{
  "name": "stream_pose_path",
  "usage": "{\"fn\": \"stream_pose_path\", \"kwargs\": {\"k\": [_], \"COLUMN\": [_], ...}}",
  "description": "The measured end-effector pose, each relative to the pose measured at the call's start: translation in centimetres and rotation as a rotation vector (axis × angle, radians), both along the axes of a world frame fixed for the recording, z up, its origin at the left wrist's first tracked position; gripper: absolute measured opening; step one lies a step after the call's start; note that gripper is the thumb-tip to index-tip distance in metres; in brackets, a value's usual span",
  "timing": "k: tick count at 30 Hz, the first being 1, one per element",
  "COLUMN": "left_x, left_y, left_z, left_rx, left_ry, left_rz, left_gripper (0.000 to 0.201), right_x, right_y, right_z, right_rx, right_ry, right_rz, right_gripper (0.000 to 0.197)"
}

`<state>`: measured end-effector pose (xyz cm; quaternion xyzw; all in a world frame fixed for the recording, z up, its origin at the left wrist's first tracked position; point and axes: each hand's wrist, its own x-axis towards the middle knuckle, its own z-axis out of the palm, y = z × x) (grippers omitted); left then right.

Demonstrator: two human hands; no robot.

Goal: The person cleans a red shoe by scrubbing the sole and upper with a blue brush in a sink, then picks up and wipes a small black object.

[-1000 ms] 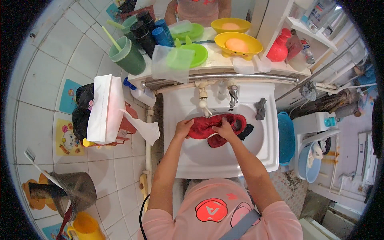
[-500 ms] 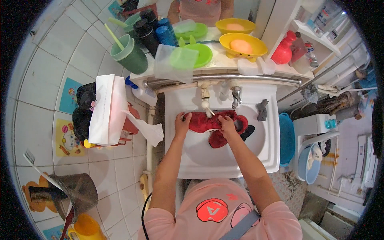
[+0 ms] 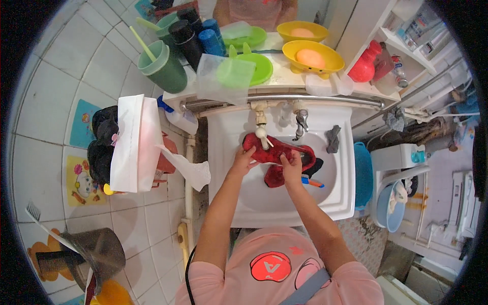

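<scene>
- Glossy white basin, smooth and rounded inside, sits right in front of you.
- Your left hand curls round the toe end of the red shoe, thumb and fingers closed on its edge; your right hand pinches the side near the foot opening, fingers bent.
- Support both ends evenly and grip lightly: the upper looks soft and napped, and would likely crease if squeezed hard.
- That shoe slants within the basin, below the off-white spout; whether water runs, you can't tell.
- Partly covered by it lies the second red shoe; just beside your right wrist, a slim blue-and-orange handle.
- Farther off: a crumpled grey cloth, a curved metal tap, then a shiny yellow dish.
</scene>
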<state>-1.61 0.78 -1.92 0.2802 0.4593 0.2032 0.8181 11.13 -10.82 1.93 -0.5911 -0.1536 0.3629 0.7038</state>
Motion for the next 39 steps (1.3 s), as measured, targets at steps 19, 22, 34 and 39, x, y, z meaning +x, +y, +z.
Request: {"fn": "stream_pose_path", "kwargs": {"k": [19, 22, 34, 39], "left_x": [-4.3, -6.5, -8.0, -4.9], "left_y": [-0.8, -1.0, -2.4, -6.7], "left_z": [-0.2, 1.6, 7.8, 12.4], "left_rx": [0.164, 0.19, 1.078, 1.095], "left_ry": [0.294, 0.29, 0.732, 0.881], "left_rz": [-0.087, -0.077, -0.324, -0.591], "left_gripper": [0.053, 0.058, 0.048, 0.055], "right_x": [1.8, 0.7, -1.5, -0.8], "right_y": [0.7, 0.9, 0.5, -1.6], "right_z": [-2.4, -2.8, -2.9, -1.3], "right_rx": [-0.247, -0.246, -0.32, -0.506], "right_ry": [-0.52, -0.497, 0.481, 0.628], "right_rz": [0.179, 0.301, 0.24, 0.551], "right_gripper": [0.029, 0.029, 0.041, 0.053]}}
